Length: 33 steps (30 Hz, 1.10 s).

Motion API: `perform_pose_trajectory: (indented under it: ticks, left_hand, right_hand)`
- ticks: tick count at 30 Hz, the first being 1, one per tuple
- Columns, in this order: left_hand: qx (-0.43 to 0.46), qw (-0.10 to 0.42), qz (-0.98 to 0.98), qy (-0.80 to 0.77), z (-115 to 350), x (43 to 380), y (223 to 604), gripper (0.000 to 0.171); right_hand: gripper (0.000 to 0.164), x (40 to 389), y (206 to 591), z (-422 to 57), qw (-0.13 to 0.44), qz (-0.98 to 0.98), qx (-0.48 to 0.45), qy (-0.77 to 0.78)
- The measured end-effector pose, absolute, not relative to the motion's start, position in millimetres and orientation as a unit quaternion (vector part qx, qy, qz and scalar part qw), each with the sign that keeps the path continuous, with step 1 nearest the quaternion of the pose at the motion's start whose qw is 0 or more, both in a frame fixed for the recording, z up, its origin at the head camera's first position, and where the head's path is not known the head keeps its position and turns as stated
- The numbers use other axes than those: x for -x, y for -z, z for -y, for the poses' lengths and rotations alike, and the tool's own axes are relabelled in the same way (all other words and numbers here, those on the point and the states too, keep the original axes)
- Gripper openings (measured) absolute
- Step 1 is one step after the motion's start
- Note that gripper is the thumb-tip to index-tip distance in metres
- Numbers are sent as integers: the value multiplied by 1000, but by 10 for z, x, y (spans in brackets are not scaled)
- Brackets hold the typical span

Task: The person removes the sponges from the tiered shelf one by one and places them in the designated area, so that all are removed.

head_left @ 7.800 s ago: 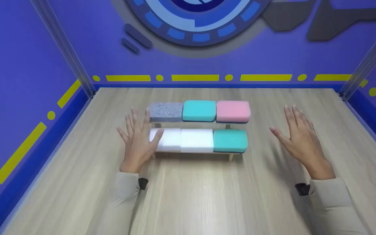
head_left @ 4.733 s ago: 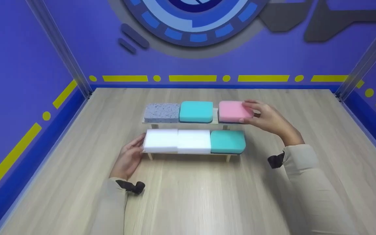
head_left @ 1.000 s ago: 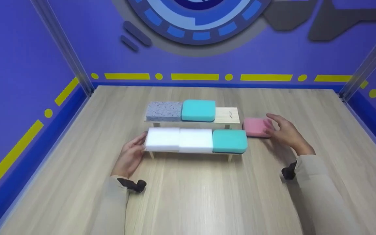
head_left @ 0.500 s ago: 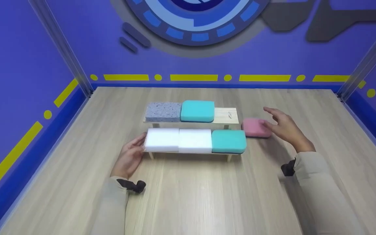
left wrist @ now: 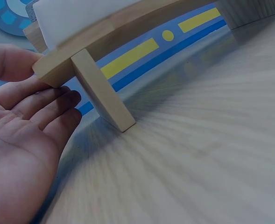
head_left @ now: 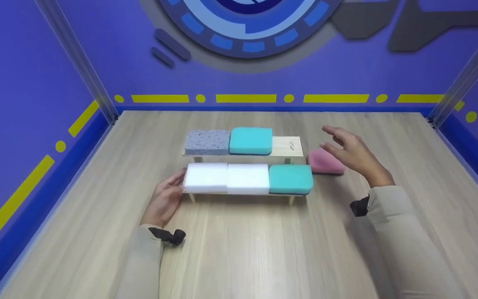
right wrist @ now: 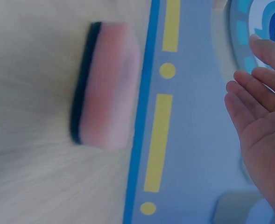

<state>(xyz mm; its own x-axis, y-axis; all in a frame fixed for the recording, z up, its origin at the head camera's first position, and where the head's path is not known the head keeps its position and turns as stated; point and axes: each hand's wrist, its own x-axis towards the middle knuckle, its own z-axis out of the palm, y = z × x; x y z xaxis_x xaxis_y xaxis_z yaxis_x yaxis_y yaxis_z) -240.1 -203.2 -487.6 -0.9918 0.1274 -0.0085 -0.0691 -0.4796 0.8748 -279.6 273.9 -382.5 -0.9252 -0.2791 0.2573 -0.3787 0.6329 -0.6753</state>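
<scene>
My left hand (head_left: pixel 162 203) holds the left end of a small two-tier wooden rack (head_left: pixel 286 145). In the left wrist view its thumb presses the board's end and its fingers lie beneath, beside the rack's leg (left wrist: pixel 102 91). My right hand (head_left: pixel 357 155), fingers loose and holding nothing, hovers over the table right of the upper tier. Below it a pink sponge (head_left: pixel 326 162) lies on the table just right of the rack; the right wrist view shows its dark scouring layer. The upper tier bears a grey speckled sponge (head_left: pixel 208 142) and a turquoise sponge (head_left: pixel 251 140), with bare wood at its right end.
On the lower tier sit two white sponges (head_left: pixel 227 178) and a green sponge (head_left: pixel 291 179) side by side. The wood-grain table (head_left: pixel 230 249) is bounded by blue panels (head_left: pixel 98 41) at the back and sides.
The pink sponge has gone from the upper tier's right end to the table at the right. My right hand has let go of it and risen up and left. My left hand has taken hold of the rack.
</scene>
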Motion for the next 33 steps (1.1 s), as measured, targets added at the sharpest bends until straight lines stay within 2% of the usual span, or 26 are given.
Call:
perform_pose_trajectory:
  ticks: [16, 33]
  left_hand:
    - [-34, 59, -512, -856, 2041, 2398, 4879, 65]
    - [-57, 53, -512, -855, 2046, 2402, 4893, 66]
  right_hand:
    - [71, 2843, 3559, -2310, -26, 891, -198, -407]
    - [83, 2875, 3499, -1933, -78, 886, -206, -408]
